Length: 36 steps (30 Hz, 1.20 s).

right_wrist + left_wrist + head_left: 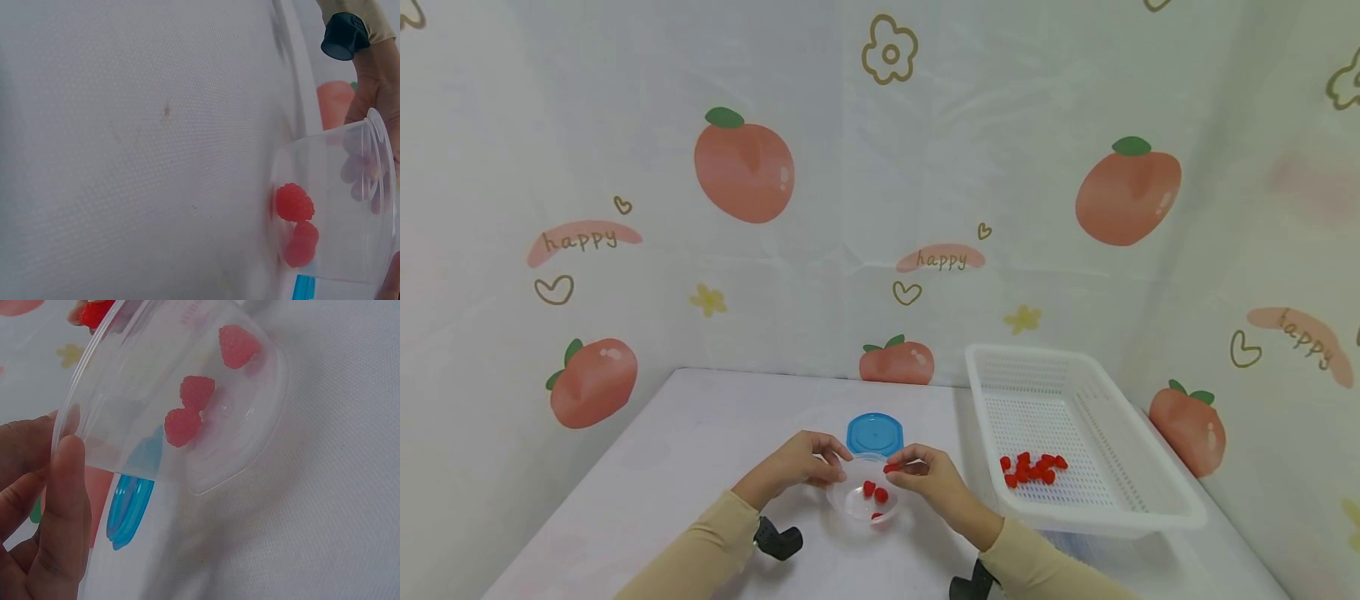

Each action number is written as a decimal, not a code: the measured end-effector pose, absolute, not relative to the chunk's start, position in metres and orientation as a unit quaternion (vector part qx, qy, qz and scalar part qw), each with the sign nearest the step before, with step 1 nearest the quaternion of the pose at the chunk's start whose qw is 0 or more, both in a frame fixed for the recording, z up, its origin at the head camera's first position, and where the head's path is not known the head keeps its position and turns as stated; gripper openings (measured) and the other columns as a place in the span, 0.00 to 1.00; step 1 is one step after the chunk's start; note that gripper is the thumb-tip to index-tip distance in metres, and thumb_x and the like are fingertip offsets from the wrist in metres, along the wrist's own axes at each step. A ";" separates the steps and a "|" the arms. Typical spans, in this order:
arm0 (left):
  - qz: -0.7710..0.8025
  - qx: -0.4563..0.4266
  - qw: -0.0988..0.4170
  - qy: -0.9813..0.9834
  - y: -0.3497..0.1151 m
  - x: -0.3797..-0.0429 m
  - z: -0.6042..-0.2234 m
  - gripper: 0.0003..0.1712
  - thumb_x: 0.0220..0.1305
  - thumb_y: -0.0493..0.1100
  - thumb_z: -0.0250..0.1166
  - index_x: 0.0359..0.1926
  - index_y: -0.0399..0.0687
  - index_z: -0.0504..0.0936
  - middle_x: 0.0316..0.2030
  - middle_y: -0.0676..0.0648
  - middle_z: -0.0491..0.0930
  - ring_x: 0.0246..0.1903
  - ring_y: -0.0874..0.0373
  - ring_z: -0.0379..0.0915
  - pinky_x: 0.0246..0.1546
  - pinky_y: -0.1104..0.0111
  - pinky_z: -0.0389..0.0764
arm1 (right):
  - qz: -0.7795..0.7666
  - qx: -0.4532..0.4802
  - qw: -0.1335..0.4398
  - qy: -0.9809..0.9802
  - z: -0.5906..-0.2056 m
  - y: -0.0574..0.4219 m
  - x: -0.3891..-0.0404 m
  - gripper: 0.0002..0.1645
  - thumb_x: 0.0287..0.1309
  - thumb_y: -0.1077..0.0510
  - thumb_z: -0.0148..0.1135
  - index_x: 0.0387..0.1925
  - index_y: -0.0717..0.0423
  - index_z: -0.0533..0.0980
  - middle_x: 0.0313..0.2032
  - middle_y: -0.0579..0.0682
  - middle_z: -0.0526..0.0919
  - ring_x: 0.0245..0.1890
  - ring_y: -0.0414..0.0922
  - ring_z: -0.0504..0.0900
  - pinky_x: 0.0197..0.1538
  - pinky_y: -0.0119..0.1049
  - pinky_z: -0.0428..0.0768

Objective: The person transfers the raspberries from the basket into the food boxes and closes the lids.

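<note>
The right hand (936,485) is pinching a red raspberry (891,468) — the clear plastic tub (853,503) is sitting just to that hand's left, the left hand (808,460) pinching its rim between thumb and fingers.

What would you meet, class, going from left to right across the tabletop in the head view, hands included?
Left hand → clear bowl → right hand → white basket.
</note>
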<state>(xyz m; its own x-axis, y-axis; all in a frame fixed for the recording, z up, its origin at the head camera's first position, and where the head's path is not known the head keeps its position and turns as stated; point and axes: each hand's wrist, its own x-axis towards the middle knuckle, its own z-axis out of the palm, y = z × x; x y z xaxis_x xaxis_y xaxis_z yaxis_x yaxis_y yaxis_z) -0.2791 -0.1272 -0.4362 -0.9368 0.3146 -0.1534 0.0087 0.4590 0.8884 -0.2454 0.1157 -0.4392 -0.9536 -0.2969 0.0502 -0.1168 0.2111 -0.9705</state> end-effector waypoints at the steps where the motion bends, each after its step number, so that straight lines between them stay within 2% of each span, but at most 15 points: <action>1: 0.511 0.095 0.150 0.841 -0.127 -0.279 -0.436 0.15 0.54 0.38 0.73 0.44 0.40 0.83 0.30 0.47 0.76 0.26 0.58 0.74 0.32 0.68 0.84 | -0.613 -0.135 0.072 0.775 -0.439 0.116 -0.245 0.18 0.57 0.58 0.68 0.45 0.66 0.78 0.42 0.54 0.83 0.39 0.42 0.82 0.47 0.37 0.84; 13: 0.511 0.091 0.147 0.842 -0.126 -0.278 -0.435 0.15 0.54 0.37 0.72 0.43 0.40 0.83 0.30 0.47 0.76 0.26 0.58 0.74 0.32 0.68 0.84 | -0.612 -0.137 0.076 0.775 -0.441 0.116 -0.246 0.19 0.56 0.58 0.69 0.45 0.65 0.78 0.42 0.55 0.84 0.38 0.42 0.82 0.47 0.36 0.84; 22: 0.507 0.096 0.148 0.844 -0.127 -0.279 -0.436 0.16 0.54 0.37 0.72 0.44 0.39 0.83 0.30 0.48 0.77 0.26 0.58 0.75 0.33 0.67 0.85 | -0.598 -0.136 0.061 0.787 -0.442 0.116 -0.247 0.19 0.55 0.61 0.69 0.46 0.68 0.77 0.37 0.53 0.83 0.36 0.42 0.79 0.41 0.28 0.82; 29: 0.502 0.094 0.146 0.847 -0.127 -0.279 -0.436 0.16 0.54 0.38 0.72 0.44 0.40 0.83 0.30 0.48 0.77 0.26 0.58 0.75 0.33 0.67 0.85 | -0.603 -0.137 0.059 0.784 -0.442 0.114 -0.246 0.18 0.56 0.63 0.68 0.46 0.68 0.76 0.40 0.61 0.82 0.36 0.42 0.80 0.40 0.29 0.82; 36: 0.497 0.086 0.145 0.851 -0.126 -0.278 -0.436 0.15 0.53 0.38 0.73 0.44 0.41 0.84 0.30 0.47 0.77 0.26 0.58 0.75 0.33 0.67 0.85 | -0.606 -0.129 0.060 0.782 -0.441 0.114 -0.245 0.18 0.56 0.62 0.68 0.46 0.68 0.77 0.42 0.62 0.81 0.36 0.41 0.80 0.41 0.31 0.83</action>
